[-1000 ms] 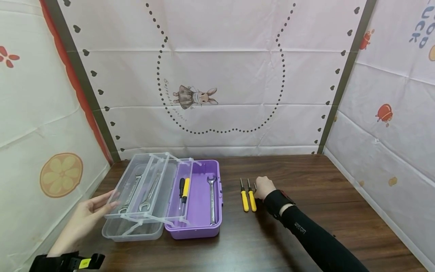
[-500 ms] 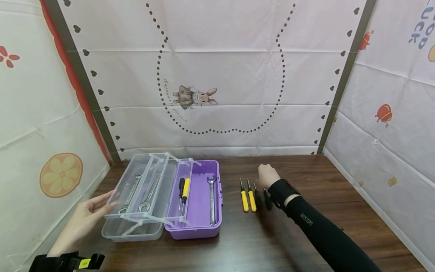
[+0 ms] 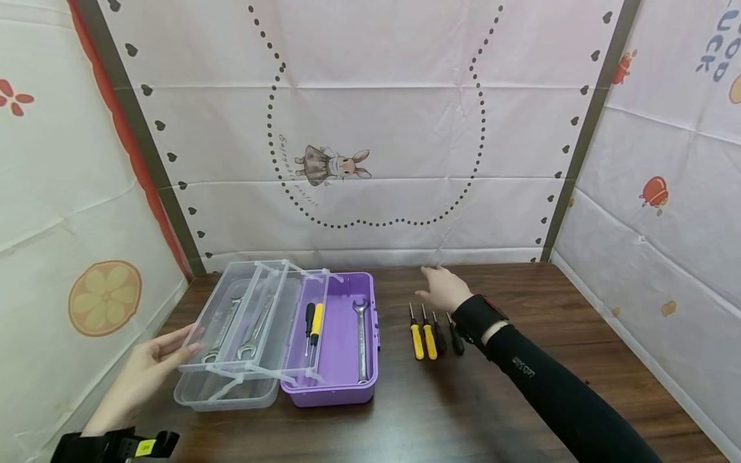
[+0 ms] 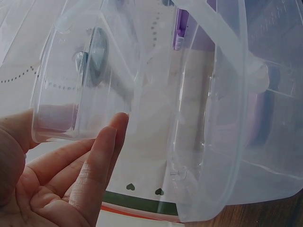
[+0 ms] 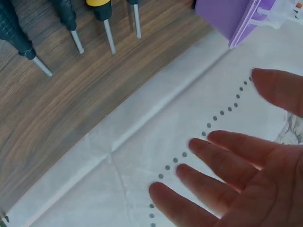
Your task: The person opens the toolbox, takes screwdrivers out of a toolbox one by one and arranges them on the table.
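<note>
My left hand [image 3: 147, 366] pinches the left end of a clear divided tray [image 3: 283, 334] between thumb and fingers. Two wrenches [image 3: 255, 334] lie in the tray's left compartments. A black screwdriver [image 3: 309, 318] and a yellow-and-black screwdriver [image 3: 316, 321] show at its right part; whether they lie in it or beneath is unclear. The tray hangs partly over a purple toolbox [image 3: 332, 397] holding another wrench [image 3: 361, 341]. My right hand [image 3: 446, 289], fingers spread and holding nothing, hovers beyond two yellow screwdrivers [image 3: 429, 341] and two black screwdrivers [image 3: 456, 337] lined up on the table.
The toolbox's clear lid [image 3: 231, 397] lies opened to the left, under the tray. Dark wood table [image 3: 405, 418] extends in front and to the right. White printed cloth walls [image 3: 376, 128] stand at the back and both sides.
My right hand has risen from the row of screwdrivers and moved back, its curled fingers now spread. Both black screwdrivers have come into sight. The left hand and tray stay still.
</note>
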Available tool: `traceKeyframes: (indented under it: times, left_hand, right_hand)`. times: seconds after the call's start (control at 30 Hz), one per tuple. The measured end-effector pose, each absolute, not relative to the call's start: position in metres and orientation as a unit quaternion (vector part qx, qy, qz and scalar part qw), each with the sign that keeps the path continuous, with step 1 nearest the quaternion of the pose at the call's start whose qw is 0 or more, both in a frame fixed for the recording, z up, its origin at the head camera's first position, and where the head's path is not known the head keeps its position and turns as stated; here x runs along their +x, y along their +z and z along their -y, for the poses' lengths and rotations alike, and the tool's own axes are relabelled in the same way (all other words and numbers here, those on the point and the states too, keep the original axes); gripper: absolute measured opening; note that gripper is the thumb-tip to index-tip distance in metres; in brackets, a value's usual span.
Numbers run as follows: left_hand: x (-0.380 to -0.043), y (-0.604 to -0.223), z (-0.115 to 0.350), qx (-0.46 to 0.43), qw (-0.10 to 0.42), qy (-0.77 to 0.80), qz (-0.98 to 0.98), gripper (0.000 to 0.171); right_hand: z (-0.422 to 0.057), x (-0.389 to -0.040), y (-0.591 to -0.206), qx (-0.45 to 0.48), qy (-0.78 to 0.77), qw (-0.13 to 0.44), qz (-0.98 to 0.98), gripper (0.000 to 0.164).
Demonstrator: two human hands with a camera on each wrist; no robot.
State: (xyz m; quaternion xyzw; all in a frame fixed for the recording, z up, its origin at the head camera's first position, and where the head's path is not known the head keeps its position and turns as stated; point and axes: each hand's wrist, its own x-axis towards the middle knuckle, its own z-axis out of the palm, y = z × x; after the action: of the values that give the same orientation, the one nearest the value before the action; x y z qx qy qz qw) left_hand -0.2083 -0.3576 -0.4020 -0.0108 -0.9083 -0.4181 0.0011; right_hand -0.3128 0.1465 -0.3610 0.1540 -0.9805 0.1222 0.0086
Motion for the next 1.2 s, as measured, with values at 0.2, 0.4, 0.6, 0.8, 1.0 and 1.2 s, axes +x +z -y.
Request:
traceKeyframes:
  times: [0.2,0.4,0.6,0.8,1.0,1.2]
  left_hand:
    - [-0.209,-0.403,0.359,-0.007,0.000,-0.414,0.910,0.074]
    - [-0.209,-0.404,0.358,-0.012,0.005,-0.414,0.910,0.071]
    - [-0.209,-0.404,0.358,-0.016,0.004,-0.410,0.912,0.069]
    - [-0.208,-0.405,0.358,-0.022,-0.002,-0.420,0.907,0.068]
    - [-0.209,-0.404,0.358,-0.011,-0.008,-0.414,0.910,0.071]
    - [-0.209,-0.404,0.359,-0.006,-0.011,-0.409,0.912,0.072]
  right_hand:
    - [-0.136,-0.311,-0.368,0.210,0.121,-0.006,0.970,0.065]
    - [-0.122,-0.308,-0.375,0.246,0.128,0.011,0.961,0.064]
    - [-0.105,-0.308,-0.383,0.298,0.098,0.045,0.948,0.062]
    - [-0.084,-0.308,-0.384,0.356,0.073,0.064,0.930,0.061]
    - [-0.061,-0.310,-0.378,0.392,0.040,0.059,0.917,0.060]
    - [-0.038,-0.310,-0.370,0.412,0.004,0.046,0.910,0.058]
